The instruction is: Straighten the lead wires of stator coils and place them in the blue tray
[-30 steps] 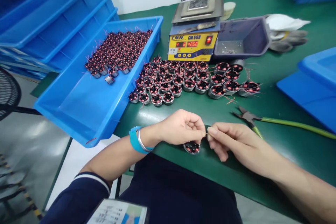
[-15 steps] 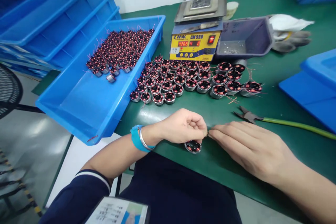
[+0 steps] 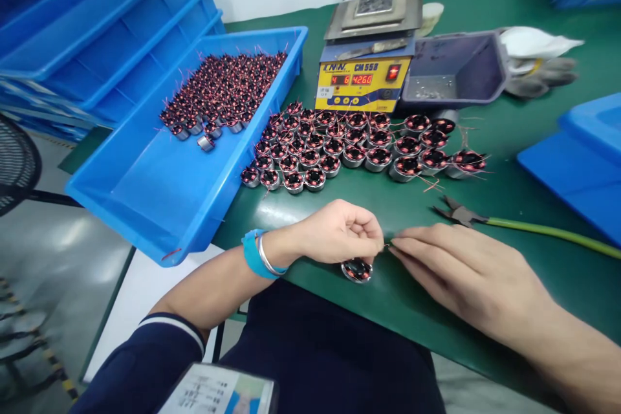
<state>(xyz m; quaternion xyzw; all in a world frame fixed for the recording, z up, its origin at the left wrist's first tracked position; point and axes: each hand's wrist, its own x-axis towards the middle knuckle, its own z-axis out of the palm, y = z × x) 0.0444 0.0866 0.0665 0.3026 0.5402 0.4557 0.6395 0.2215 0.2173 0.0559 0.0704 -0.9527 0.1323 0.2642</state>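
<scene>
My left hand, with a teal band and a silver bangle at the wrist, is closed in a pinch just above a small motor stator. This stator has a metal ring, a black core and copper coils, and is partly hidden under my fingers. A short bit of thin wire shows between my fingertips on both sides. My right hand comes in from the right, its fingers pressed together at the other end of that wire.
Several rows of wound stators stand behind my hands. A blue tray at left holds many more. At the back is a yellow solder pot beside a grey bin. Green-handled cutters lie at right, near a blue box.
My right fingertips have drawn slightly right, and a little wire now shows between the hands. The left hand and stator have hardly moved. The solder pot's display reads differently.
</scene>
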